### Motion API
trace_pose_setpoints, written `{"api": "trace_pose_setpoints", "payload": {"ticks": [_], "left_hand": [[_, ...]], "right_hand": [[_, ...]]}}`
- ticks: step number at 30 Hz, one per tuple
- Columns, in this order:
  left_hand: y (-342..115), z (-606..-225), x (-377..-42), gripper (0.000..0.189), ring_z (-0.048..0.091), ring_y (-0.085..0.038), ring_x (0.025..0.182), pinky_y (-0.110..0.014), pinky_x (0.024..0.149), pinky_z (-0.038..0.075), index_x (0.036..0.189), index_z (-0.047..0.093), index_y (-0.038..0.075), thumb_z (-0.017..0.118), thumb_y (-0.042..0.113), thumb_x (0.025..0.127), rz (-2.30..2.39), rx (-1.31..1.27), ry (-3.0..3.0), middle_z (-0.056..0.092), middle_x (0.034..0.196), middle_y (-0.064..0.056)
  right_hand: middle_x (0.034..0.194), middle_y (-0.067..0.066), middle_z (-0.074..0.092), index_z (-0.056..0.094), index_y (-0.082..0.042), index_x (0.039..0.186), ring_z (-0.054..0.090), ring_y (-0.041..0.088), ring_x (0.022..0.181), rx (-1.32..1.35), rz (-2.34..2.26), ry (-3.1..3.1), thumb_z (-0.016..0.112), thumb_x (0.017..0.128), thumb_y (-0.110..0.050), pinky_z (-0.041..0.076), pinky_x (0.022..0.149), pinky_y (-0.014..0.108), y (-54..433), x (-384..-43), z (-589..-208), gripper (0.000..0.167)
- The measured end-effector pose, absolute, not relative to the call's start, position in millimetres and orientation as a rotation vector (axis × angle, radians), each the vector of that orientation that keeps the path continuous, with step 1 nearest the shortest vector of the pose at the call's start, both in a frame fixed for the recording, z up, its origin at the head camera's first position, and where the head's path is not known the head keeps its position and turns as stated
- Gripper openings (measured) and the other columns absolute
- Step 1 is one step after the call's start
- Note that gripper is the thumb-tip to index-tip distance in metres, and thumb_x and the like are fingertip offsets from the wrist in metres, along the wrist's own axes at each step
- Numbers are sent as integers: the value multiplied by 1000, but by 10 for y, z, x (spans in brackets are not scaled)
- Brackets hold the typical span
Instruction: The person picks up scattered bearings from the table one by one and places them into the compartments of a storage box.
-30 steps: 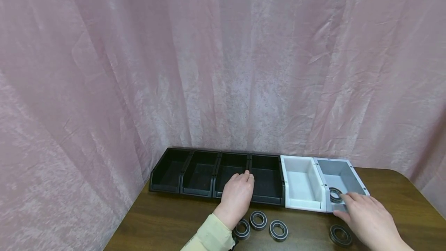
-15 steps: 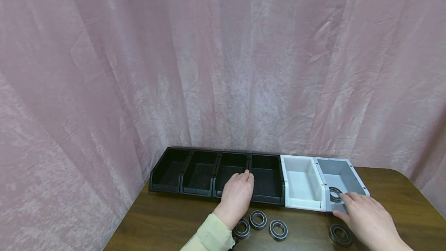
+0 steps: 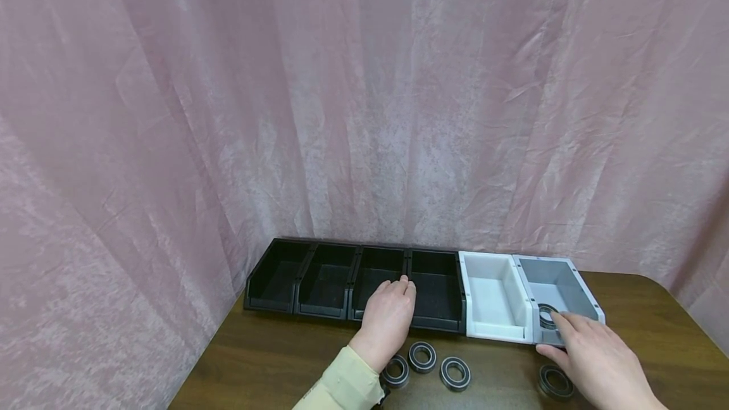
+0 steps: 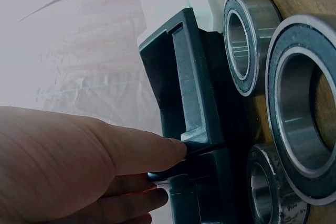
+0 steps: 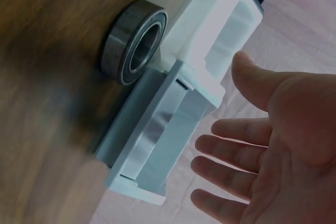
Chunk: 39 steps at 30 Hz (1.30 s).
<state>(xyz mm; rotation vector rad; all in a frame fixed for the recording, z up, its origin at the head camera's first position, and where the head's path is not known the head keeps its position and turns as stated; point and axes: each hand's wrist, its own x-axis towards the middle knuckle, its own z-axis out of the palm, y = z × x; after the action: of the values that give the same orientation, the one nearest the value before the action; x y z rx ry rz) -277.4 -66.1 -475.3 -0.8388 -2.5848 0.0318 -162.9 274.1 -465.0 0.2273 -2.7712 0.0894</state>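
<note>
My left hand (image 3: 383, 318) hovers over or rests on the black bins (image 3: 435, 323), around the divider between the right two. In the left wrist view its straight thumb (image 4: 152, 150) overlaps a bin corner, and nothing is gripped. At the grey bin (image 3: 589, 299), my right hand (image 3: 600, 353) reaches over the front right with spread fingers. A ball bearing (image 3: 542, 315) lies inside that bin, close to the right fingertips. The right wrist view shows the palm bare. Another bearing (image 5: 116, 51) sits on the table in front of the grey bin, partly below the right hand.
Three more ball bearings (image 3: 446, 378) lie on the wooden table (image 3: 256, 359) by the left wrist. A white bin (image 3: 498, 334) stands between the black row and the grey bin. Behind the bins hangs a pink curtain (image 3: 364, 112).
My right hand has shifted slightly left, its thumb and fingertips closer to the bearing in the grey bin. The left hand and the bearings stay put.
</note>
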Motion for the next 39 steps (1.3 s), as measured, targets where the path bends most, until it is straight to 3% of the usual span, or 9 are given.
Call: {"api": "trace_pose_setpoints", "payload": {"ticks": [8,19,31,39], "left_hand": [[-654,-4731,-2786,45,75,-22,124,-41,111,56,136,77,6,91,8,92,43,-844,-2572,75,140,-12],[-659,-4751,-2769,46,75,-22,122,-41,111,56,136,78,7,91,7,92,35,-837,-2586,75,140,-12],[-662,-4747,-2780,46,75,-22,123,-41,111,56,136,78,7,92,10,91,41,-843,-2572,75,140,-12],[-664,-4746,-2769,45,75,-22,122,-41,111,56,135,78,6,91,7,92,25,-844,-2580,75,140,-12]], "right_hand": [[125,25,72,70,10,131,70,48,116,288,35,-2758,95,85,-42,56,100,63,2768,-1523,-4824,74],[133,34,67,64,14,137,65,57,119,101,17,-2907,88,90,-52,53,101,69,2823,-1529,-4922,85],[117,31,71,66,14,127,71,52,103,71,34,-2895,92,88,-43,58,90,65,2861,-1591,-4941,74],[120,33,70,67,14,127,66,57,113,40,23,-2958,87,94,-41,54,95,69,2897,-1656,-4924,67]]}}
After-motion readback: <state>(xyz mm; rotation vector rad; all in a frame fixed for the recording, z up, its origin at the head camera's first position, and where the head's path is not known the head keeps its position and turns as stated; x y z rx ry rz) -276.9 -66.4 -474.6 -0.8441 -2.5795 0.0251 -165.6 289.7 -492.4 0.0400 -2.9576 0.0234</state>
